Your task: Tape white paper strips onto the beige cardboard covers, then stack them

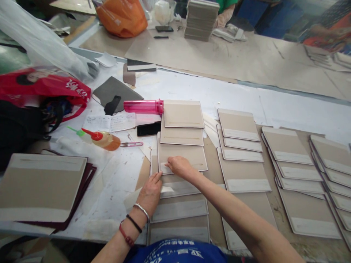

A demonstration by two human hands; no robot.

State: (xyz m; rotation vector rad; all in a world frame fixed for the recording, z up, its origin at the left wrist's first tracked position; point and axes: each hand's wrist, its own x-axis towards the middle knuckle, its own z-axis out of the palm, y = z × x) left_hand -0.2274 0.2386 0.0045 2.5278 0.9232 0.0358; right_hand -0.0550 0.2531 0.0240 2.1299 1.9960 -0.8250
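Note:
In the head view, a column of overlapping beige panels (183, 153) with dark edges and pale strips lies in front of me. My right hand (179, 166) is closed in a pinch at the pale strip along one panel's near edge. What its fingertips hold is too small to make out. Beside that panel's near left corner is my left hand (150, 191), its fingers stretched out and touching the corner. A loose whitish strip end (168, 189) shows just right of the left hand. Further panels (179, 210) of the column reach down towards my body.
More overlapping panels (241, 126) lie in columns to the right. A panel stack (44, 186) sits at left. A glue bottle (105, 140), thread snips (131, 144), a pink bottle (144, 106) and a phone (148, 129) lie nearby. Another person's hand (225, 17) is across the table.

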